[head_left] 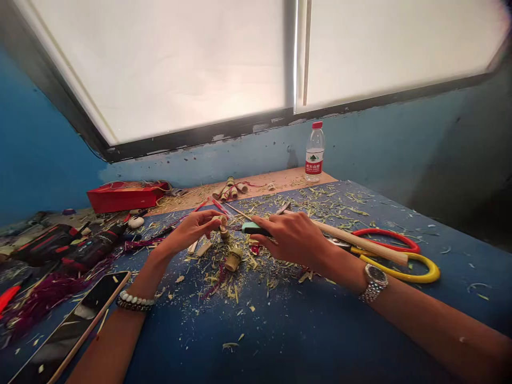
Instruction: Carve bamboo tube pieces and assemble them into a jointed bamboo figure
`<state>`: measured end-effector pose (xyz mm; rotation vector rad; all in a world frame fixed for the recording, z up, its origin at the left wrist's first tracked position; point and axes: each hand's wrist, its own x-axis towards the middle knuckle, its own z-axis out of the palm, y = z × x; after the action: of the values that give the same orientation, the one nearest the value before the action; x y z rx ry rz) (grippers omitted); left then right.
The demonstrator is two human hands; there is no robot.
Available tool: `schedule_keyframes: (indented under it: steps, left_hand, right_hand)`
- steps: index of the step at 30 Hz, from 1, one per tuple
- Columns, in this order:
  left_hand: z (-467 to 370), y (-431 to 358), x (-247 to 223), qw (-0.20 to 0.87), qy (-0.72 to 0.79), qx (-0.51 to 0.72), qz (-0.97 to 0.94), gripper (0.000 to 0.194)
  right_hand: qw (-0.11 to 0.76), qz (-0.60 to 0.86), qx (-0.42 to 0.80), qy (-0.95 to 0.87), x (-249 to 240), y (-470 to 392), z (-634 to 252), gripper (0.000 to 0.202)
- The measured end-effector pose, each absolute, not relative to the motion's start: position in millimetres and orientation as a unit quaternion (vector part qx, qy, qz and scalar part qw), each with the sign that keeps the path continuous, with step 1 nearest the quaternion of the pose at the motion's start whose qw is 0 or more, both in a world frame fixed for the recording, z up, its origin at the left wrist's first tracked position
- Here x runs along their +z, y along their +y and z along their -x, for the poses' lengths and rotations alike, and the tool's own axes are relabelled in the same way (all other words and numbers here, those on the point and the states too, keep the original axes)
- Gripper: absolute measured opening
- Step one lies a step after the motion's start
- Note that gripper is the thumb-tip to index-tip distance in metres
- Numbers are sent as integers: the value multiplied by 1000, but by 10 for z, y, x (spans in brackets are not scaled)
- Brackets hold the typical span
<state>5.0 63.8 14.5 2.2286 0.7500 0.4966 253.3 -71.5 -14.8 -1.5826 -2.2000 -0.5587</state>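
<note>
My left hand (198, 226) pinches a short bamboo piece (220, 219) between thumb and fingertips, above the blue tabletop. From the right, my right hand (294, 237) is closed around a teal and black handle (255, 229), whose front end points at the bamboo piece. Too little of the tool's tip shows to name its kind. Just under the left fingertips is another bamboo piece (224, 234). A short bamboo tube (233, 260) rests nearer to me among shavings. Several slips of bamboo (204, 249) lie below the left hand.
Large scissors (424, 266) with red and yellow handles and a wooden stick (360, 238) lie by my right forearm. A water bottle (314, 154) stands at the back. To the left are a phone (76, 325), a power drill (94, 248) and a red box (126, 197).
</note>
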Motion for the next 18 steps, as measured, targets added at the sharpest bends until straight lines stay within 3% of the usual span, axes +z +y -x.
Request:
schedule_keyframes:
  steps: [7,13,18]
  left_hand:
    - [-59,546,177,427,244,264,-830,33]
    - [-152,458,168,453,180,323,-811,38]
    - [-174,451,144,391,141,366,-832,43]
  right_hand:
    - [250,560,-85,-785,-52,-689,-2630,44]
    - [245,580,-110,-769,-91,-674,-2576,45]
    - [236,586,-137,-763,-119,-699,-2521,47]
